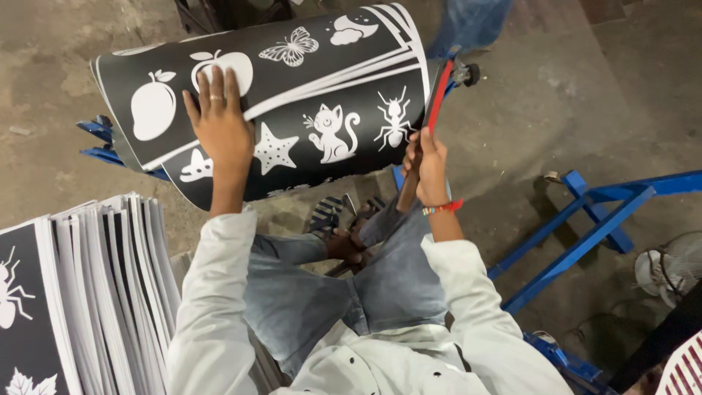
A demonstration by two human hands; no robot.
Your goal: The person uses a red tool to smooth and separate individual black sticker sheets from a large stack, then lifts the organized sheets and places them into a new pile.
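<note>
The left hand (219, 124) lies flat, fingers spread and gripping nothing, pressed on a black printed sheet (278, 102) bearing white figures — fruit, a butterfly, a cat, a star, an ant. The sheet bows over a blue metal frame (578, 234) in front of the person's knees, its lower edge curling down toward the sandalled feet. The right hand (428, 164) is clenched around a red-handled lever (436, 102) at the sheet's right edge.

The sheet looks thin, light and springy: it bends in a smooth curve without creasing, so it probably wants to flatten again unless held down. Its glossy face may be slick under a palm; a flat press near the middle, or a pinch at a bare edge, seems safest against kinks.

At the lower left stands a stack of similar sheets (110, 292), on edge, just beside the person's left leg on the concrete floor (44, 44).
</note>
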